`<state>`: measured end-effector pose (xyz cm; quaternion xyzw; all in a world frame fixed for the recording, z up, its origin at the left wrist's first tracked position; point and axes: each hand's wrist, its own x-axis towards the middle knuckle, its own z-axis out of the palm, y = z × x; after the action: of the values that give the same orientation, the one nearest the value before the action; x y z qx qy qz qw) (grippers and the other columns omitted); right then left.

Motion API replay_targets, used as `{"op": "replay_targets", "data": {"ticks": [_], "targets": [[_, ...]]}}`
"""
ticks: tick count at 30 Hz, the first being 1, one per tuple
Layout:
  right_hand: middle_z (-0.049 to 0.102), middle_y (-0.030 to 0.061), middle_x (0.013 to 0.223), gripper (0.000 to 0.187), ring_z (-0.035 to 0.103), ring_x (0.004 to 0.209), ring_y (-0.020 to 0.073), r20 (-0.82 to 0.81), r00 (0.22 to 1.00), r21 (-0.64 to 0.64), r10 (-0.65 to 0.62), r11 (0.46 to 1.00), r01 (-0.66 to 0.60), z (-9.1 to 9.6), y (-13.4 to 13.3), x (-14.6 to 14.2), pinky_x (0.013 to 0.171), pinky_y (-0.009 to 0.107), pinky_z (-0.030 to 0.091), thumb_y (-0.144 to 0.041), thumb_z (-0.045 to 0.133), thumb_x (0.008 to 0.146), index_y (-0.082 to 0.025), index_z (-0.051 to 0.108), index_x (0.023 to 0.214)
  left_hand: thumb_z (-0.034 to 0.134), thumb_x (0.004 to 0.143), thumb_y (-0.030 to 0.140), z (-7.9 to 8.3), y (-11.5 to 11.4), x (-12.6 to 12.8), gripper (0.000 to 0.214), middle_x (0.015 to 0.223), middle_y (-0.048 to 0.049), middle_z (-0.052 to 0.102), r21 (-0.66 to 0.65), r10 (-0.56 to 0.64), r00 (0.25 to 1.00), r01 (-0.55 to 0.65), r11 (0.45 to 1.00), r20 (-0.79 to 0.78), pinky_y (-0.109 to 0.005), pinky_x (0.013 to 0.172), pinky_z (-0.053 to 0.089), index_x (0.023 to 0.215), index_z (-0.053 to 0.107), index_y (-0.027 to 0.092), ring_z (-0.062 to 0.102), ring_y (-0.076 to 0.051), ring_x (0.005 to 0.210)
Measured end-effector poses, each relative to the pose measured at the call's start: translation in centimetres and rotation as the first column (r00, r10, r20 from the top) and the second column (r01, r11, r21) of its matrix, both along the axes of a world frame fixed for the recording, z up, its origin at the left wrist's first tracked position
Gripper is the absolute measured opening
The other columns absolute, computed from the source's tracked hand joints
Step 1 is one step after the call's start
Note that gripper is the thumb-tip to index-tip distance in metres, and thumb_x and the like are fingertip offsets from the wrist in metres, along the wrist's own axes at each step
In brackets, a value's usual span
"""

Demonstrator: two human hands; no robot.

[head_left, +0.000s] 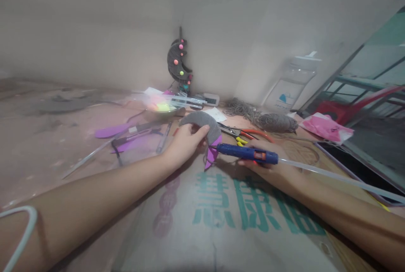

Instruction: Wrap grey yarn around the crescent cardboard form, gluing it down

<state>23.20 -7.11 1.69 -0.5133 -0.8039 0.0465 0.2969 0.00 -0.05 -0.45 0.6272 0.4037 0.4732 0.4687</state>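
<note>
Gripping gray yarn-wrapped crescent (202, 119) in left hand (188, 142), center of frame, thumb pressed on its face. Purple piece (215, 148) at its lower end, pointed tip down. Gripping blue hot glue gun (242, 152) in right hand (268, 163), right of center, aimed left, nozzle right at purple piece; can't confirm contact. Translucent glue stick (332, 175) out the back, running to right edge. Both above printed cardboard (177, 244), green characters, lower middle.

Behind, just right of center: orange-handled pliers (255, 133), then gray yarn (276, 123). Clear bottle (291, 84) farther back, upper right. Pink packet (327, 127) at right. Against wall, upper middle: dark crescent with colored balls (174, 61). Left of center: purple cutout (110, 131), blurred clutter around.
</note>
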Motion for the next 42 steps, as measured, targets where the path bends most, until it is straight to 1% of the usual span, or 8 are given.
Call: {"op": "replay_targets", "data": {"ticks": [5, 12, 14, 17, 21, 27, 37, 42], "targets": [[0.068, 0.0027, 0.075, 0.028, 0.063, 0.070, 0.0182, 0.002, 1.000, 0.021, 0.007, 1.000, -0.007, -0.02, 0.00, -0.01, 0.066, 0.028, 0.047, -0.050, 0.066, 0.079, -0.021, 0.065, 0.080, 0.058, 0.083, 0.047, 0.12, -0.01, 0.06, 0.034, 0.056, 0.0008, 0.058, 0.005, -0.015, 1.000, 0.015, 1.000, 0.008, -0.023, 0.055, 0.040, 0.068, 0.057, 0.016, 0.052, -0.011, 0.051], [0.068, 0.0031, 0.075, 0.031, 0.063, 0.072, 0.0195, 0.039, 0.999, 0.024, 0.007, 1.000, -0.008, -0.11, 0.15, 0.19, 0.067, 0.029, 0.048, -0.054, 0.065, 0.079, -0.022, 0.065, 0.079, 0.058, 0.082, 0.046, -0.04, 0.09, -0.04, 0.033, 0.056, 0.0002, 0.058, 0.004, -0.001, 1.000, 0.001, 1.000, -0.012, -0.023, 0.054, 0.039, 0.070, 0.058, 0.016, 0.051, -0.012, 0.051], [0.068, 0.0034, 0.076, 0.030, 0.063, 0.072, 0.0197, 0.034, 0.999, 0.015, 0.001, 1.000, -0.002, -0.06, 0.11, 0.15, 0.067, 0.030, 0.048, -0.053, 0.065, 0.079, -0.022, 0.065, 0.080, 0.058, 0.082, 0.047, -0.04, 0.06, -0.04, 0.033, 0.056, 0.0003, 0.058, 0.004, -0.003, 1.000, 0.003, 1.000, -0.007, -0.024, 0.054, 0.040, 0.071, 0.058, 0.016, 0.051, -0.012, 0.051], [0.068, 0.0036, 0.077, 0.029, 0.063, 0.072, 0.0197, 0.028, 1.000, -0.004, -0.010, 1.000, 0.010, 0.11, 0.01, 0.02, 0.066, 0.030, 0.047, -0.051, 0.066, 0.079, -0.022, 0.064, 0.081, 0.058, 0.082, 0.047, 0.05, -0.01, 0.00, 0.034, 0.056, 0.0004, 0.058, 0.003, -0.002, 1.000, 0.002, 1.000, -0.007, -0.024, 0.055, 0.040, 0.067, 0.057, 0.016, 0.051, -0.012, 0.051], [0.067, 0.0029, 0.074, 0.026, 0.063, 0.072, 0.0193, 0.056, 0.998, 0.009, 0.009, 1.000, -0.009, 0.38, -0.09, -0.12, 0.063, 0.029, 0.045, -0.047, 0.066, 0.080, -0.021, 0.063, 0.081, 0.058, 0.082, 0.046, 0.19, -0.11, 0.03, 0.034, 0.055, 0.0005, 0.058, -0.011, -0.003, 1.000, 0.003, 1.000, -0.001, -0.024, 0.056, 0.040, 0.066, 0.056, 0.017, 0.051, -0.012, 0.051], [0.066, 0.0015, 0.071, 0.029, 0.063, 0.073, 0.0192, 0.037, 0.999, 0.017, -0.022, 1.000, 0.022, 0.40, -0.08, -0.19, 0.062, 0.028, 0.044, -0.050, 0.066, 0.079, -0.021, 0.064, 0.077, 0.059, 0.082, 0.049, 0.10, -0.08, -0.04, 0.036, 0.056, -0.0002, 0.059, -0.007, -0.002, 1.000, 0.002, 1.000, -0.007, -0.025, 0.057, 0.042, 0.068, 0.057, 0.016, 0.053, -0.012, 0.051], [0.064, 0.0014, 0.067, 0.031, 0.059, 0.065, 0.0176, 0.036, 0.999, 0.013, -0.034, 0.999, 0.033, 0.55, -0.05, -0.07, 0.056, 0.027, 0.042, -0.052, 0.065, 0.079, -0.021, 0.063, 0.074, 0.060, 0.081, 0.050, -0.01, -0.01, 0.01, 0.035, 0.058, -0.0002, 0.059, -0.071, -0.006, 1.000, 0.006, 0.997, 0.005, -0.024, 0.053, 0.042, 0.073, 0.056, 0.016, 0.053, -0.012, 0.051], [0.062, 0.0014, 0.065, 0.033, 0.058, 0.061, 0.0174, 0.026, 1.000, -0.005, -0.016, 1.000, 0.016, 0.72, 0.13, 0.17, 0.053, 0.027, 0.043, -0.054, 0.064, 0.079, -0.022, 0.058, 0.069, 0.060, 0.081, 0.049, 0.22, -0.14, 0.01, 0.035, 0.058, -0.0007, 0.060, -0.084, 0.006, 1.000, -0.007, 0.996, -0.007, -0.024, 0.054, 0.043, 0.071, 0.056, 0.016, 0.054, -0.012, 0.051]]}}
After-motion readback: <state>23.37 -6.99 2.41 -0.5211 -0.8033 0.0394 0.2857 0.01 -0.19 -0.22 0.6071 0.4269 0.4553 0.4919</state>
